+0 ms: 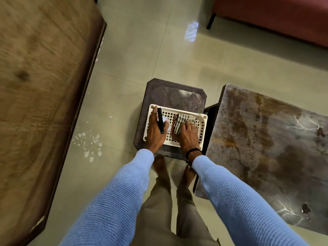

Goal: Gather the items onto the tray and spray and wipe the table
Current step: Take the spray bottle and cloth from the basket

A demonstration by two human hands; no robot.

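1. The tray (pixel 203 121) is white plastic with lots of little square holes in its bottom. It sits on a small dark stool (pixel 174 93), on the side nearest the person.
2. The cloth (pixel 182 120) has dark and light stripes with a bit of red. It is bunched up and lies inside the tray, on its right side.
3. The spray bottle (pixel 160 122) has a black top and a pale body. It is over the left part of the tray.
4. The left hand (pixel 155 133) is wrapped round the spray bottle and holds it.
5. The right hand (pixel 188 136) has its fingers bent down onto the cloth and grabs it.
6. The table (pixel 266 142) has a brown and grey swirly top. It stands just beside the stool, on the right.
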